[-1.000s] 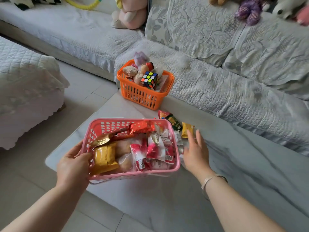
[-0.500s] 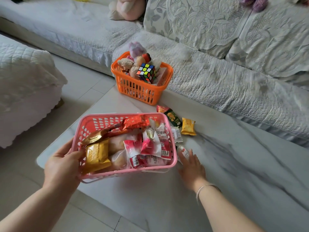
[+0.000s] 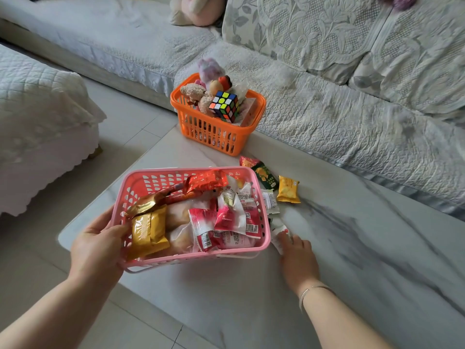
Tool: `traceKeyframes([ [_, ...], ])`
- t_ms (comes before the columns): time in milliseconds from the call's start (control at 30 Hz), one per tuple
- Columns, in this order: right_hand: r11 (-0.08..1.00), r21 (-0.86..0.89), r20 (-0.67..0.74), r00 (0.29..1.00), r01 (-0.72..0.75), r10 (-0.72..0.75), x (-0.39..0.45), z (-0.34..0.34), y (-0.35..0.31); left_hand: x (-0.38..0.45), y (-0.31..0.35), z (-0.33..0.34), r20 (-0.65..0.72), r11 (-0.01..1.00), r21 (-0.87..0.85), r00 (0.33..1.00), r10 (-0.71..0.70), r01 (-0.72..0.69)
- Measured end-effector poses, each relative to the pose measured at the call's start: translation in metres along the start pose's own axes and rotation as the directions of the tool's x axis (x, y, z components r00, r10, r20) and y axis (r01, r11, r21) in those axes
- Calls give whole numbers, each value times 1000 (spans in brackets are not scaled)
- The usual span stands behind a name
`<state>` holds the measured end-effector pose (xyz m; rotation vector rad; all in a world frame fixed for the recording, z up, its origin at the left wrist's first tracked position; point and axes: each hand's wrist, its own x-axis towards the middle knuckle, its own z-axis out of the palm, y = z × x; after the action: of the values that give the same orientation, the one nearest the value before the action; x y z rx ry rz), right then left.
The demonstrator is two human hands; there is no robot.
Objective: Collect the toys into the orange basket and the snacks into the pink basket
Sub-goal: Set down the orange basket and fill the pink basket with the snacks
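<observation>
My left hand (image 3: 97, 244) grips the left rim of the pink basket (image 3: 156, 178), which is full of snack packets and tilted toward me. Beside the basket's right end, my right hand (image 3: 295, 256) lies on the marble table, its fingers on a white and red snack packet (image 3: 279, 230). More loose snacks lie past the basket: a yellow packet (image 3: 288, 189), a green packet (image 3: 265, 175), a red packet (image 3: 247, 161) and a pale packet (image 3: 271, 201). The orange basket (image 3: 214, 132) stands at the table's far edge, holding a puzzle cube (image 3: 225, 105) and plush toys.
The marble table (image 3: 352, 248) reaches right and toward me. A grey sofa (image 3: 352, 127) runs along its far side, with a pink plush toy (image 3: 198, 8) on the seat. A white covered stool (image 3: 37, 127) stands left, across tiled floor.
My right hand drew back from the yellow packet toward me and came down on the white and red packet by the basket's right end. My left hand kept hold of the pink basket.
</observation>
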<state>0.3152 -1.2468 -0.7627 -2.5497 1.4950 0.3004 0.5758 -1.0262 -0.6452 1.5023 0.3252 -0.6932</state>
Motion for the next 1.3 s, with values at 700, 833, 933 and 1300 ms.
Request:
traceKeyframes([
  [700, 846, 302, -628, 759, 441, -171, -31, -153, -68, -26, 8, -8, 39, 999, -41, 999, -15, 16],
  [833, 733, 147, -467, 700, 664, -541, -60, -175, -155, -30, 9, -12, 78, 999, -42, 997, -26, 29],
  [933, 703, 101, -247, 702, 704, -668, -64, -177, -199, -35, 9, -11, 96, 999, -27, 995, -19, 22],
  [1300, 743, 91, -141, 747, 663, -650, -47, -166, -211, -19, 8, -27, 103, 998, -44, 994, -44, 49],
])
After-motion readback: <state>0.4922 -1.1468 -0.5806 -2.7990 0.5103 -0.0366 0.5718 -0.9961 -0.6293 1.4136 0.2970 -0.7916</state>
